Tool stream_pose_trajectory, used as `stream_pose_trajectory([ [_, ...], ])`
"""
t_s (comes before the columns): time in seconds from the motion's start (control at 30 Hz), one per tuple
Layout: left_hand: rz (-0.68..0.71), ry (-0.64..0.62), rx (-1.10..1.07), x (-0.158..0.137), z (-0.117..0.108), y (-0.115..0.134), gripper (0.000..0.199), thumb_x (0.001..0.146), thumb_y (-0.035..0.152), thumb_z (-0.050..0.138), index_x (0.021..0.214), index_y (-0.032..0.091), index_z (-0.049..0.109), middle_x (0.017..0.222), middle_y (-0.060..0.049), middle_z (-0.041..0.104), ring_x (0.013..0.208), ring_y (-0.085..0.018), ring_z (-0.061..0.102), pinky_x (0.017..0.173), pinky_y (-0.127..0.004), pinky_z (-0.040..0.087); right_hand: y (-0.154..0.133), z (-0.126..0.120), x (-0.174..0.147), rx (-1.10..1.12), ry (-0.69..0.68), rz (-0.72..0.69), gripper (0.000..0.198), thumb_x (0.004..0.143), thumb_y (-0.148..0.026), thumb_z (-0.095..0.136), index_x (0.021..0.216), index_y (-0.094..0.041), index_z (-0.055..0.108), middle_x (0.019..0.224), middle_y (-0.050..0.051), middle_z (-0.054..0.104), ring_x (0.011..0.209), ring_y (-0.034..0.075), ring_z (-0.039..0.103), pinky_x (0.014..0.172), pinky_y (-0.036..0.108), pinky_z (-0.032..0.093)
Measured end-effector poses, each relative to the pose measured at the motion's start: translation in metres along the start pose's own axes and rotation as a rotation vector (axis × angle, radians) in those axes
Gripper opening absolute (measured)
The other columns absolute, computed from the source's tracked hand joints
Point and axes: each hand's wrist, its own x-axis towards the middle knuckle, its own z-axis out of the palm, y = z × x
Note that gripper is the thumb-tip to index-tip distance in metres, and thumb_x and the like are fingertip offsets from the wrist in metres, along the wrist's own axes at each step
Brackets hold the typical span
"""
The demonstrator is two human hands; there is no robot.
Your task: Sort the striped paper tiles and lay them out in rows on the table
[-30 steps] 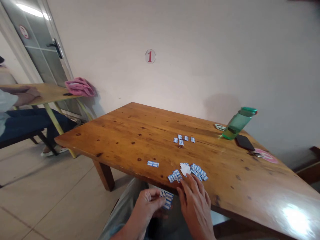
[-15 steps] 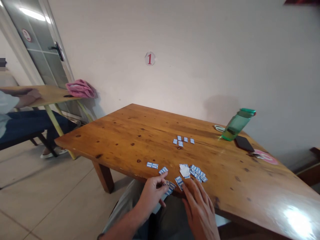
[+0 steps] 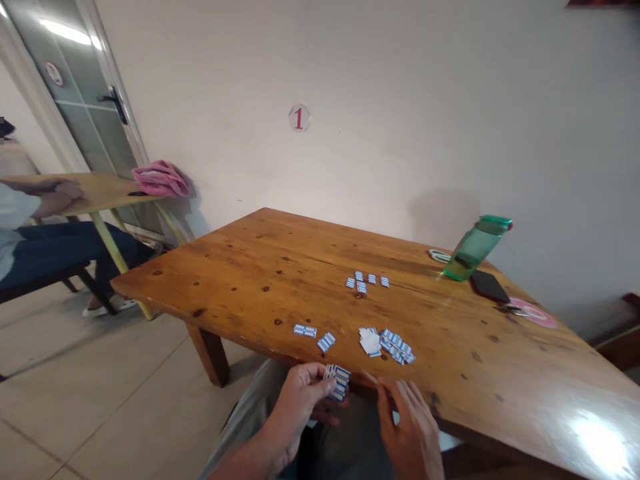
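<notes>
My left hand is at the table's front edge. Between its thumb and fingers is a small fanned bunch of blue-and-white printed paper cards. To its right, my right hand pinches one thin card, seen nearly edge-on and slightly blurred. On the table just beyond my hands lie a card pair and a slanted card. A pile with white backs up touches a spread of printed cards. Farther back, several small cards lie loosely grouped.
A green bottle leans at the right rear of the wooden table, beside a white cable, a dark phone-like object, keys and a pink disc. Another person's hands rest on a table at left.
My right hand has picked up the card near the table edge and drawn it slightly back. My left hand has turned its bunch of cards, showing more of their printed faces.
</notes>
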Motion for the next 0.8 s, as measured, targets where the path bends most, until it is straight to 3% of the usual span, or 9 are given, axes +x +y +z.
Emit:
stream_pose_trajectory([
  [0.07,0.011,0.005,-0.001,0.001,0.001,0.000,0.036,0.054,0.040,0.071,0.071,0.012,0.058,0.070,-0.007,0.067,0.063,-0.019,0.064,0.046,-0.024,0.048,-0.005,-0.005,0.001,0.057,0.019,0.080,0.022,0.087,-0.030,0.041,0.090,-0.017,0.059,0.071,0.005,0.065,0.061,0.015,0.059,0.059,0.025,0.046],
  [0.13,0.014,0.017,0.014,0.001,0.002,0.001,0.039,0.051,0.043,0.072,0.070,0.012,0.057,0.069,-0.007,0.067,0.061,-0.019,0.064,0.046,-0.025,0.047,-0.011,-0.010,0.001,0.148,-0.045,0.189,0.025,0.085,-0.033,0.043,0.096,-0.018,0.060,0.073,0.004,0.066,0.054,0.013,0.057,0.053,0.023,0.046],
  [0.23,0.012,0.041,0.042,0.000,0.004,0.002,0.039,0.048,0.043,0.073,0.068,0.013,0.058,0.064,-0.005,0.066,0.060,-0.019,0.063,0.044,-0.023,0.045,-0.022,-0.016,0.002,0.347,-0.168,0.350,0.027,0.084,-0.038,0.044,0.084,-0.020,0.063,0.064,0.001,0.063,0.048,0.011,0.054,0.047,0.018,0.044],
  [0.3,0.014,0.050,0.059,-0.001,0.004,0.002,0.039,0.048,0.043,0.073,0.068,0.013,0.058,0.060,-0.005,0.065,0.059,-0.019,0.063,0.043,-0.021,0.043,-0.030,-0.017,0.001,0.455,-0.171,0.452,0.026,0.082,-0.040,0.047,0.078,-0.020,0.063,0.059,-0.001,0.061,0.047,0.010,0.054,0.047,0.016,0.044],
  [0.43,0.027,0.038,0.059,-0.002,0.005,0.002,0.041,0.048,0.046,0.072,0.068,0.013,0.057,0.060,-0.005,0.066,0.055,-0.019,0.063,0.043,-0.023,0.043,-0.037,-0.014,-0.001,0.560,-0.110,0.522,0.033,0.081,-0.043,0.049,0.103,-0.020,0.060,0.060,-0.002,0.061,0.047,0.010,0.056,0.048,0.016,0.046],
  [0.53,0.029,0.020,0.047,-0.004,0.005,0.002,0.041,0.049,0.047,0.071,0.069,0.014,0.057,0.064,-0.006,0.067,0.058,-0.020,0.064,0.044,-0.024,0.044,-0.032,-0.016,-0.001,0.524,-0.121,0.460,0.029,0.082,-0.039,0.049,0.102,-0.021,0.060,0.058,-0.002,0.062,0.047,0.010,0.058,0.050,0.015,0.047],
  [0.63,0.025,-0.005,0.031,-0.004,0.005,0.000,0.043,0.048,0.047,0.072,0.071,0.013,0.057,0.065,-0.006,0.067,0.059,-0.022,0.065,0.044,-0.024,0.045,-0.023,-0.022,0.003,0.458,-0.142,0.227,0.015,0.082,-0.029,0.051,0.080,-0.021,0.064,0.069,0.002,0.065,0.058,0.012,0.062,0.051,0.015,0.048],
  [0.73,0.014,-0.034,0.017,-0.004,0.006,-0.001,0.042,0.049,0.046,0.072,0.071,0.014,0.056,0.065,-0.006,0.067,0.059,-0.022,0.065,0.043,-0.024,0.046,-0.018,-0.026,0.005,0.341,-0.060,-0.027,0.013,0.080,-0.019,0.053,0.081,-0.022,0.065,0.084,0.005,0.065,0.074,0.014,0.064,0.059,0.018,0.051],
  [0.8,0.010,-0.059,0.002,-0.006,0.008,-0.001,0.040,0.052,0.044,0.072,0.072,0.014,0.055,0.067,-0.006,0.068,0.059,-0.021,0.065,0.044,-0.024,0.046,-0.018,-0.024,0.002,0.272,0.021,-0.065,0.016,0.080,-0.015,0.053,0.082,-0.023,0.066,0.087,0.006,0.063,0.078,0.015,0.063,0.063,0.020,0.051],
])
